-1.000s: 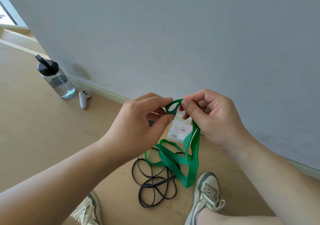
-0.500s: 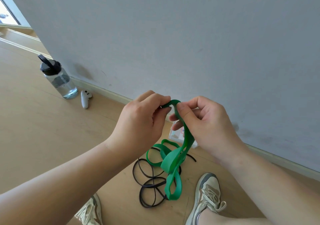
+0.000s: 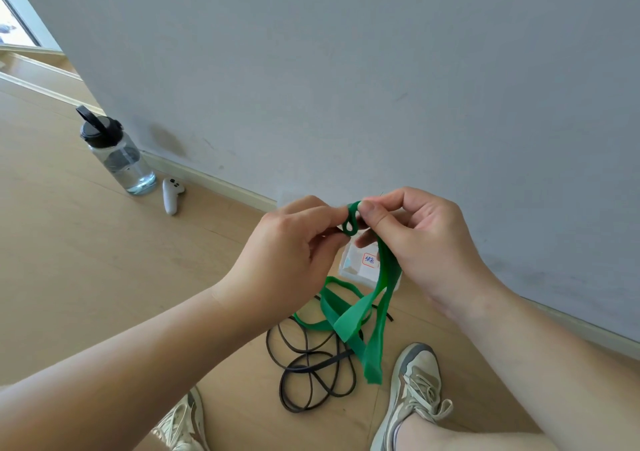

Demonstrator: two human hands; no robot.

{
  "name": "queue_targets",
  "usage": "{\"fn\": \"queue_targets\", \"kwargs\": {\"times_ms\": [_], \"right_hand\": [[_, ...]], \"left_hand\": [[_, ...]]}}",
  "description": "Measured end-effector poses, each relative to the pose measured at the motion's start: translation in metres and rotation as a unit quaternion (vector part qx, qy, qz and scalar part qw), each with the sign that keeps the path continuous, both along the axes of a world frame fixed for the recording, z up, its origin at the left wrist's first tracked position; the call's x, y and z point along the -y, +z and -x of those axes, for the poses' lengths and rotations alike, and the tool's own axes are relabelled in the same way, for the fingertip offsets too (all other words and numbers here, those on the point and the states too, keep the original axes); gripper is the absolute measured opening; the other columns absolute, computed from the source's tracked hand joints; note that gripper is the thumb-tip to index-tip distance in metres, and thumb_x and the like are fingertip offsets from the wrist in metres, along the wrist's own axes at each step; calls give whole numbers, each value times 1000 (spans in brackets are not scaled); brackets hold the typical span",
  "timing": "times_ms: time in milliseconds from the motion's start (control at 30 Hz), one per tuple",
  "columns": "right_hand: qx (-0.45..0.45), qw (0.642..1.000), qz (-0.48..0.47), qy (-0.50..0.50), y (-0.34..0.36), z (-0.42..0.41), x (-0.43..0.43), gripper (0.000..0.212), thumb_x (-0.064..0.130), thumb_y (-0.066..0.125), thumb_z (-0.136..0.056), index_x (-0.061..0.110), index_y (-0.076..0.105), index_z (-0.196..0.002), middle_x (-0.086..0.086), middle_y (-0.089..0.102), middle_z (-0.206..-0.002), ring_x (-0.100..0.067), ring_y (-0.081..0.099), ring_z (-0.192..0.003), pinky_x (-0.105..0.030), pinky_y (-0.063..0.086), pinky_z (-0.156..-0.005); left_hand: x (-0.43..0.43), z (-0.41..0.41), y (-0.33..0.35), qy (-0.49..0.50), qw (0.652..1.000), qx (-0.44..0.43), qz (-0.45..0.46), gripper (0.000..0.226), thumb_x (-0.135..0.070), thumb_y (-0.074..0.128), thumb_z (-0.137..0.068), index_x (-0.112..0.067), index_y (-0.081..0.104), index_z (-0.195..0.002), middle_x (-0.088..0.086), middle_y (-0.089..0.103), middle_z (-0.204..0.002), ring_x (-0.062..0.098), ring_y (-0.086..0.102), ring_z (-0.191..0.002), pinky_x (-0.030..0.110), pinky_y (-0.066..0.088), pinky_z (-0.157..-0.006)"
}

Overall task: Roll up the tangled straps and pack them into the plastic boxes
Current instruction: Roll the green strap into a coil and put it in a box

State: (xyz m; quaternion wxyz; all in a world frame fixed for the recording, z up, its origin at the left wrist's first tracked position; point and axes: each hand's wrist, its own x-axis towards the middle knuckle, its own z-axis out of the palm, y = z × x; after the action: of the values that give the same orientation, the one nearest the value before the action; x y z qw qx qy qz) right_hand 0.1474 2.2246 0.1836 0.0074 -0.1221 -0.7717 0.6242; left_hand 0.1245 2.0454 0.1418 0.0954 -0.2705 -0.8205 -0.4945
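Note:
A flat green strap (image 3: 375, 329) hangs in loose loops from both my hands down to the wooden floor. Its top end is curled into a small tight coil between my fingertips. My left hand (image 3: 287, 260) pinches the coil from the left, and my right hand (image 3: 419, 239) pinches it from the right with thumb and forefinger. A thin black strap (image 3: 311, 371) lies tangled on the floor below. A clear plastic box (image 3: 360, 267) with a red-edged label sits by the wall, partly hidden behind my hands and the green strap.
A water bottle (image 3: 116, 152) with a black lid stands by the wall at left, a white controller (image 3: 171, 196) lying beside it. My two shoes (image 3: 414, 395) frame the straps on the wooden floor (image 3: 86, 260). A grey wall (image 3: 346, 69) rises just behind.
The coil at the top of the green strap has tightened between my fingers. The hanging loops have swung and shifted, the lowest loop now hanging further right.

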Motion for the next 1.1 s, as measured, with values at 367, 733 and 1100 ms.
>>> {"fn": "queue_targets", "kwargs": {"times_ms": [367,733,1100], "right_hand": [[32,998,6,58,1,-2,5,16,26,67,-99,11,73,-95,-6,80,-84,-28,77,-76,-59,59,-89],[44,986,151,51,-2,1,1,34,31,74,-80,8,75,-106,-21,78,-96,-35,76,-88,-35,59,-76],[23,989,139,38,-2,-1,3,22,20,79,-81,9,77,-100,-18,78,-88,-31,76,-88,-40,61,-89]], "left_hand": [[6,14,2,20,996,-66,55,35,-17,64,-94,-10,67,-128,0,68,-95,19,69,-78,41,60,-71],[5,10,8,46,989,-105,96,16,-25,67,-97,-10,62,-98,-6,63,-83,18,59,-64,39,52,-55],[1,10,9,86,972,-187,113,24,-21,63,-95,-3,55,-82,3,57,-67,27,50,-49,41,45,-41]]}}
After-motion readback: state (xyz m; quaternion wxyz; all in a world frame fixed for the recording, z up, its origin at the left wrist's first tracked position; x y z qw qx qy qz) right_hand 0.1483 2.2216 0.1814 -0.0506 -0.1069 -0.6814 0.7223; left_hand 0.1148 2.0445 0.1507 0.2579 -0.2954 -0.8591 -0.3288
